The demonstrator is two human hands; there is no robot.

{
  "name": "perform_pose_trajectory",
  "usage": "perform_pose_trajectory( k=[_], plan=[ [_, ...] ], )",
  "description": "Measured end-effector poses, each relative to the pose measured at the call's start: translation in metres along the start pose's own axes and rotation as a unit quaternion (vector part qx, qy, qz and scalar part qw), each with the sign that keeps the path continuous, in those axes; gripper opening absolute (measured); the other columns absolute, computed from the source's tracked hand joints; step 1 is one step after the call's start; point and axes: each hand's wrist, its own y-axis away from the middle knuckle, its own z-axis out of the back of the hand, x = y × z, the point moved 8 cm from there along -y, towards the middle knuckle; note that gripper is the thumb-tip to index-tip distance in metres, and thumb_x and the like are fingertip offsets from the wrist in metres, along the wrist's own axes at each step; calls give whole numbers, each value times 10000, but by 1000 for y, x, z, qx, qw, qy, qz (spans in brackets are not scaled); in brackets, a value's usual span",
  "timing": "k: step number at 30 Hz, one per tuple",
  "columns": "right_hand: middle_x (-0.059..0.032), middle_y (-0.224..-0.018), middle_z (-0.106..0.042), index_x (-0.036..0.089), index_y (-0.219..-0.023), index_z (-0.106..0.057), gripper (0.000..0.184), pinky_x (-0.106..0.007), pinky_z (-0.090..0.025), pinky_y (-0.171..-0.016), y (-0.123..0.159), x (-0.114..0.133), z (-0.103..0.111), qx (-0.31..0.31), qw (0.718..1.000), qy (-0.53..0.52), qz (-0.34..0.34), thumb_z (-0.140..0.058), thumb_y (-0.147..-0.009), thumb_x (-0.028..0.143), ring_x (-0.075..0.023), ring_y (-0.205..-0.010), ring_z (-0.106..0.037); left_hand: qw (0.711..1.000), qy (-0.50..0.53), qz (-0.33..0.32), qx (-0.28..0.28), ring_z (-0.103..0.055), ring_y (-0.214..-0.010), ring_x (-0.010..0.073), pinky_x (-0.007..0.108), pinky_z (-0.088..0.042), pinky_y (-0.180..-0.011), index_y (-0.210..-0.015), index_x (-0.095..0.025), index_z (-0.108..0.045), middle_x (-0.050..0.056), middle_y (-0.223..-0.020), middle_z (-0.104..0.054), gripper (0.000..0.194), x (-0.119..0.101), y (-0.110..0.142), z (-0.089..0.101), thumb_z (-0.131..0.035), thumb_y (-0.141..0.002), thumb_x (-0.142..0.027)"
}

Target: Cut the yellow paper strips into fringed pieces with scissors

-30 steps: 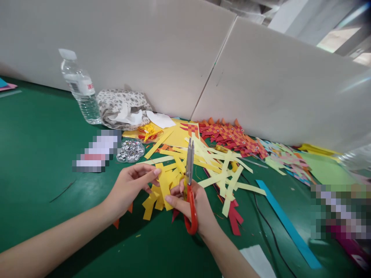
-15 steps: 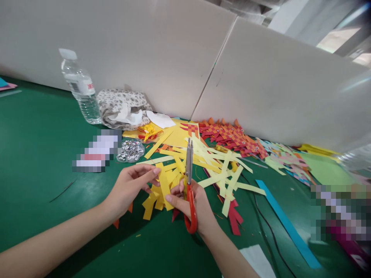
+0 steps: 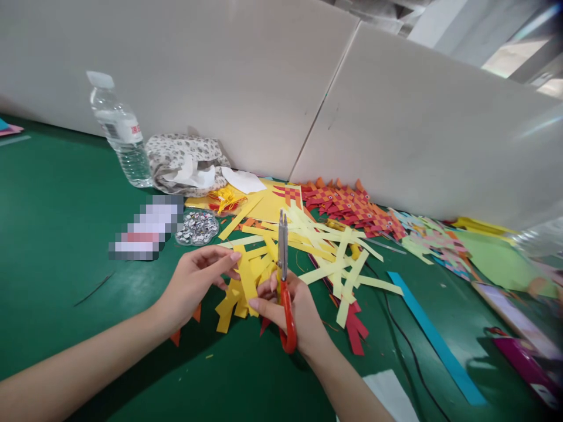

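Observation:
My left hand [image 3: 190, 284] pinches the upper end of a short yellow paper strip [image 3: 247, 276] between thumb and fingers. At the strip's lower end, the thumb of my right hand [image 3: 301, 310] presses on it. That same hand also carries red-handled scissors [image 3: 288, 319], their blades together and pointing up, away from me. Under and behind both hands lies a loose pile of yellow strips [image 3: 227, 308]. Pale yellow strips [image 3: 347, 275] cross each other just right of the scissors. The fingers of my right hand are partly hidden behind the handle.
Woven red-orange paper fish [image 3: 347, 205] lie along the grey partition [image 3: 211, 76]. A bag of googly eyes [image 3: 196, 227], a water bottle [image 3: 121, 132] and a patterned pouch [image 3: 185, 152] stand left. At right are a blue strip [image 3: 435, 337], a black cable [image 3: 407, 343] and a magenta object [image 3: 523, 363].
The scissors' tips have shifted slightly left, and both hands have moved a little left with the strip. The grip of each hand looks the same.

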Motion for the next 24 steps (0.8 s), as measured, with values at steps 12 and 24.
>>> perform_pose_trajectory(
  k=[12, 24],
  plan=[
    [63, -661, -568, 219, -703, -402, 492, -260, -456, -590, -1, 0, -4, 20, 1000, 7, -23, -835, -477, 281, -98, -563, -524, 999, -22, -11, -20, -628, -586, 111, 152, -443, -458, -719, -163, -664, -2, -673, -636, 238, -1, -5, 5, -752, -686, -382],
    [67, -681, -560, 222, -734, -413, 512, -241, -463, -574, -2, -7, -3, 42, 998, -5, -47, -850, -466, 227, -88, -555, -526, 999, -43, -3, -33, -640, -577, 121, 168, -431, -457, -691, -160, -654, -2, -682, -643, 277, -1, -5, 7, -758, -658, -414]
  ],
)
